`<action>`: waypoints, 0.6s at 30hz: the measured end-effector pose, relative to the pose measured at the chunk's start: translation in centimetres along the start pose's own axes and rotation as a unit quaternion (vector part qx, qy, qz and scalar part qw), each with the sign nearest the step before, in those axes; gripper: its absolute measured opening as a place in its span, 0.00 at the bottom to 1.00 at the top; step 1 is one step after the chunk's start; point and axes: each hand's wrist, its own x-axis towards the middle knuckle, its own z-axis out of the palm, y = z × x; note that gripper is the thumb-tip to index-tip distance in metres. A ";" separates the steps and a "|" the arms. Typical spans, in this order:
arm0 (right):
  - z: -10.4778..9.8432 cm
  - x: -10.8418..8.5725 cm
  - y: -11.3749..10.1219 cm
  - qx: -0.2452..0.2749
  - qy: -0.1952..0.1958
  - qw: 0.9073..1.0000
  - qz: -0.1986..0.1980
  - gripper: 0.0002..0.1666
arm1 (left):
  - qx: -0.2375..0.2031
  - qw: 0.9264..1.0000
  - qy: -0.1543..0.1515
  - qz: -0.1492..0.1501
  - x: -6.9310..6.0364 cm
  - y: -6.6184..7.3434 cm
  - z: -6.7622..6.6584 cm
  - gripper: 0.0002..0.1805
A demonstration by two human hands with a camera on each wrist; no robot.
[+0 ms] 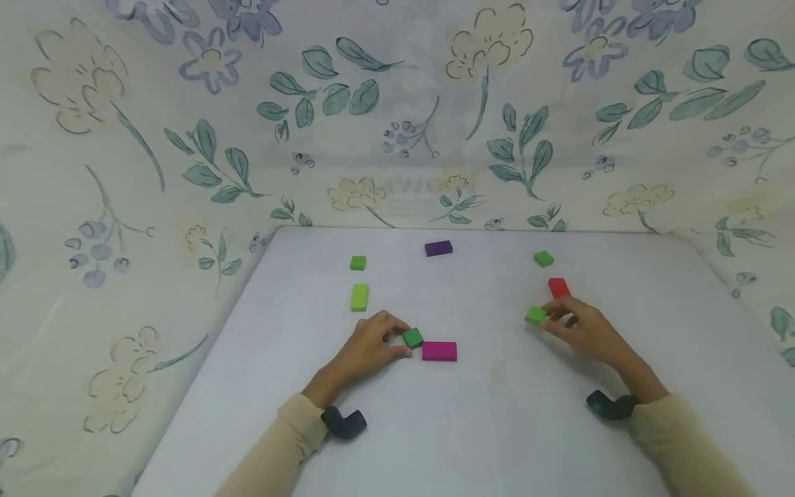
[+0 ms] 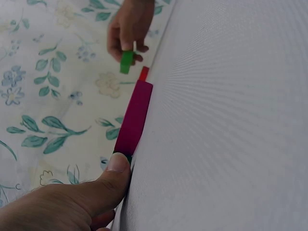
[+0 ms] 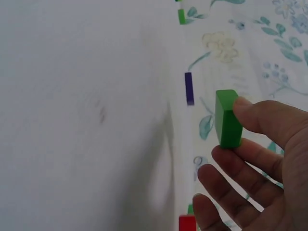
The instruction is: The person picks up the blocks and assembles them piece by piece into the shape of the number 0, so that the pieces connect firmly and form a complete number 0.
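In the head view my left hand (image 1: 370, 347) has thumb and index finger on either side of a small dark green block (image 1: 413, 337), pinching it on the table. That block stands right by the left end of a magenta rectangular block (image 1: 439, 351). The left wrist view shows the thumb against the green block, mostly hidden, beside the magenta block (image 2: 134, 118). My right hand (image 1: 584, 330) pinches a light green block (image 1: 535, 315) between thumb and fingertips. In the right wrist view this block (image 3: 228, 118) is held up off the table, the other fingers loosely bent.
A red block (image 1: 558, 287) lies just beyond the right hand, with a green block (image 1: 543, 259) behind it. A purple block (image 1: 438, 248) lies near the white table's (image 1: 497, 428) far edge. At left are a green block (image 1: 357, 263) and a yellow-green block (image 1: 359, 297). Floral cloth (image 1: 404, 186) hangs behind.
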 end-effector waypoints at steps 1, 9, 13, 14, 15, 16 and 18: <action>0.2 0.1 -0.2 0.003 -0.002 1.000 -0.002 0.16 | 0.001 1.000 0.002 -0.001 0.0 0.0 0.1 0.22; 1.8 1.3 -2.4 0.031 -0.009 0.999 -0.028 0.16 | -0.007 1.000 -0.004 0.007 0.2 0.0 0.3 0.21; 2.7 1.9 -3.4 0.040 -0.021 0.998 -0.043 0.16 | -0.004 1.000 -0.007 0.004 0.2 -0.1 0.3 0.22; 2.9 2.1 -3.7 0.041 -0.023 0.998 -0.046 0.16 | -0.003 1.000 -0.007 0.004 0.2 -0.1 0.3 0.22; 3.0 2.3 -4.0 0.042 -0.026 0.998 -0.048 0.16 | -0.002 1.000 -0.006 0.003 0.2 -0.1 0.3 0.22; 3.2 2.5 -4.3 0.042 -0.029 0.997 -0.049 0.16 | -0.001 1.000 -0.005 0.002 0.2 -0.2 0.3 0.22; 3.5 2.8 -4.8 0.040 -0.034 0.997 -0.054 0.17 | 0.002 1.000 -0.003 0.001 0.2 -0.2 0.2 0.22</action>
